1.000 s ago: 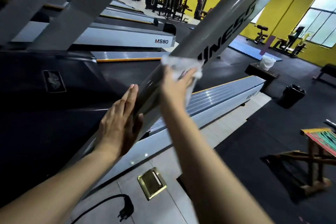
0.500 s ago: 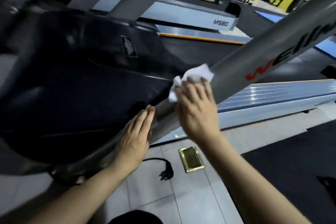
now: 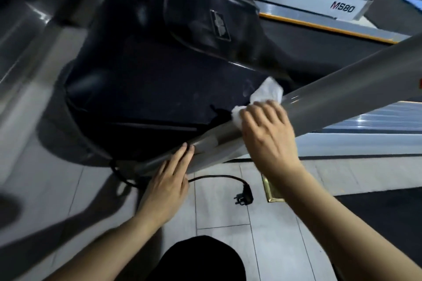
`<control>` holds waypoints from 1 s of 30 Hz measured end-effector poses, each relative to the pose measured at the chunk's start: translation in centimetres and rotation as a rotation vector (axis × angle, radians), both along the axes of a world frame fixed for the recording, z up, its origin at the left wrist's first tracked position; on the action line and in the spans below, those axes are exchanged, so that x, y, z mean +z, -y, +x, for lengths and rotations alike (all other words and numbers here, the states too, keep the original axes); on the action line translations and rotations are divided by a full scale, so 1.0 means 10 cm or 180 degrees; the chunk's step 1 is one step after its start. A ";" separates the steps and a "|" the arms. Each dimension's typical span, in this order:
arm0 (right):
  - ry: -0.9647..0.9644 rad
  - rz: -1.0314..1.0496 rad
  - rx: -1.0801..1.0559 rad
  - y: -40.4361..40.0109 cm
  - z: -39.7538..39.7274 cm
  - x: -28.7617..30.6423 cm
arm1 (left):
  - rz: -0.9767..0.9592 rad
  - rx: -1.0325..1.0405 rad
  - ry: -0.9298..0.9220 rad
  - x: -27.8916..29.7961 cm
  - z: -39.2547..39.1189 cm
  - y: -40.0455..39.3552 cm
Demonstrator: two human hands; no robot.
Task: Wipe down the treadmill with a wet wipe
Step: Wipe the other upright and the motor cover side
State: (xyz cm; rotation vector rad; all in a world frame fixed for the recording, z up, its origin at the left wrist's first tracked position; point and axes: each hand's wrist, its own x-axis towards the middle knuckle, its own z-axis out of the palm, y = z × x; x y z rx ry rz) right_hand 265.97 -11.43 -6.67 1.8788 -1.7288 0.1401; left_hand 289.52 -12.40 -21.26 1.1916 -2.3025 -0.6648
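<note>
A grey slanted upright post (image 3: 338, 98) of the treadmill runs from the upper right down to the lower left, beside the black motor cover (image 3: 159, 70). My right hand (image 3: 269, 134) presses a crumpled white wet wipe (image 3: 262, 96) against the post, fingers wrapped over it. Lower down the same post, my left hand (image 3: 169, 180) rests flat with straight fingers near the post's base.
A black power cord with an unplugged plug (image 3: 244, 196) lies on the tiled floor below the post. A brass floor socket plate (image 3: 274, 191) sits beside it, partly behind my right forearm. Another treadmill marked MS80 (image 3: 342, 7) stands at the back right.
My right hand has slid the wipe down the post toward its base. My left hand has also moved lower along the post. The view has tilted downward.
</note>
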 end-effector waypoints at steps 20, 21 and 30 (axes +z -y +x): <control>0.3234 -0.1912 -0.1114 0.06 0.12 0.05 | -0.0381 -0.0995 -0.0532 1.25 -1.33 0.53; 0.3864 -0.1911 -0.1259 0.05 0.29 -0.05 | -0.0233 -0.1030 -0.0510 1.23 -1.31 0.54; 0.5087 -0.2394 -0.1761 0.23 -0.35 0.70 | 0.0022 -0.1173 -0.0318 1.33 -1.17 0.51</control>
